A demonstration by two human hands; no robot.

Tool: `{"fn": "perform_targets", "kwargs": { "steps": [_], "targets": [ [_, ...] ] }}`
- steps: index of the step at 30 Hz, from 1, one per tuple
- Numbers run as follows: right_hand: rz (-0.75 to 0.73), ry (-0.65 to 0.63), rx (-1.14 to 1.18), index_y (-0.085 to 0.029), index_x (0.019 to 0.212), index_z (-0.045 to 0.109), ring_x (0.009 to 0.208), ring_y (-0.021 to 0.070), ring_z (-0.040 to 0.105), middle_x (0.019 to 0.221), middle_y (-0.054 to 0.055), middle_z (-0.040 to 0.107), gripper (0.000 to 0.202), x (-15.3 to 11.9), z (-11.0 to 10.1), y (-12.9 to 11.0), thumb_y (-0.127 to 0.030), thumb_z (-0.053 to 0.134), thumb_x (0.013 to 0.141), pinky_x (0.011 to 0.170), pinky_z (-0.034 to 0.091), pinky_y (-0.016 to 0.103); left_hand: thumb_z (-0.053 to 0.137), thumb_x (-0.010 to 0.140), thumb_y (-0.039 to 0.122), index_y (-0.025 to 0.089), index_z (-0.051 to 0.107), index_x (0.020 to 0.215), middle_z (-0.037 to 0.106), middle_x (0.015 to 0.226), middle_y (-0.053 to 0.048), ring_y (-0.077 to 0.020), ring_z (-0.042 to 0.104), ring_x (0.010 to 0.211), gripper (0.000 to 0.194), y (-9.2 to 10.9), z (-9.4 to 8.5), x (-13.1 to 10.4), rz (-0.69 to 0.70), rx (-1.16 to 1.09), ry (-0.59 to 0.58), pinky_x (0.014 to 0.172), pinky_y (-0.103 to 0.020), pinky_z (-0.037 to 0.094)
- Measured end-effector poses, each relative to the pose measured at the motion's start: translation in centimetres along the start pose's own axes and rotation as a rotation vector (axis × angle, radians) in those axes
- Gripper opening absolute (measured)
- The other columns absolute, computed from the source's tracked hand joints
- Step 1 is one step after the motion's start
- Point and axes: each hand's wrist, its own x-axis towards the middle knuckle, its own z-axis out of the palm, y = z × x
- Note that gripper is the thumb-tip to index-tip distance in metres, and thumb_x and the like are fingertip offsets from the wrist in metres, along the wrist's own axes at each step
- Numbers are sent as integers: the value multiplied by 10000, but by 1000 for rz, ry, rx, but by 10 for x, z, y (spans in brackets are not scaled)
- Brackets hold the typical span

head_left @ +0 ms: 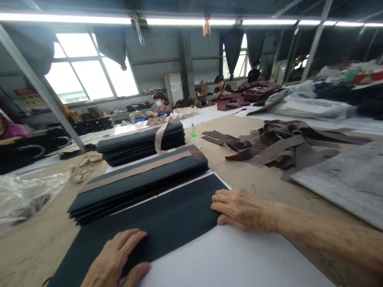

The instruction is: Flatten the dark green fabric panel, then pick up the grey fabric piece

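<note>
Where hands press: dark flat panel [167, 223]

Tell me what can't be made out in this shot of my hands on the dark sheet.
Head view only:
- Left hand: wrist cut off by the bottom edge.
- Dark sheet: near corner runs off the bottom edge; parts lie under both hands.
- Right hand: palm side hidden, pressed flat.
- Small bottle: too small to read.
- Lower stack: sheet count unclear.

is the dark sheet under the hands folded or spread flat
Spread flat: the dark sheet lies unfolded on white paper, both hands pressing it.
</note>
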Motion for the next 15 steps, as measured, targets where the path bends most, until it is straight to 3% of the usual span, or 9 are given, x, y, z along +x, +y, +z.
{"fn": "perform_targets", "kwargs": {
  "steps": [4,8,10,12,15],
  "targets": [
    [-48,-54,-83,-111,783,555,713,175,485,789,65,552,157,4,2,2,-163,485,914,593,362,263,453,856,466,233,539,1091,654,992,-11,-175,638,831,343,-5,3,3,321,210,189,692,-240,539],
    [21,-103,-139,-90,821,548,675,165,516,755,55,557,111,12,-5,2,-117,479,904,604,398,263,342,910,271,161,514,1065,666,942,-39,-170,641,791,257,-2,2,5,495,330,172,673,-243,537],
    [44,-139,-156,-85,873,542,690,154,532,782,33,561,45,14,-11,2,-54,532,843,629,430,260,319,849,132,138,493,1073,669,923,-50,-166,644,772,283,0,0,6,531,348,166,668,-238,537],
    [64,-171,-166,-92,918,539,719,144,546,818,15,562,147,16,-14,1,-19,570,794,659,458,261,313,734,40,132,474,1077,669,916,-52,-167,646,776,390,1,-2,6,515,350,164,679,-241,541],
    [134,-180,-189,-97,934,547,731,140,559,808,7,563,120,16,-15,2,-55,572,825,679,482,274,306,599,-3,158,471,1070,667,916,-43,-172,646,813,524,-4,-2,5,431,342,171,693,-260,547]
  ]
}}
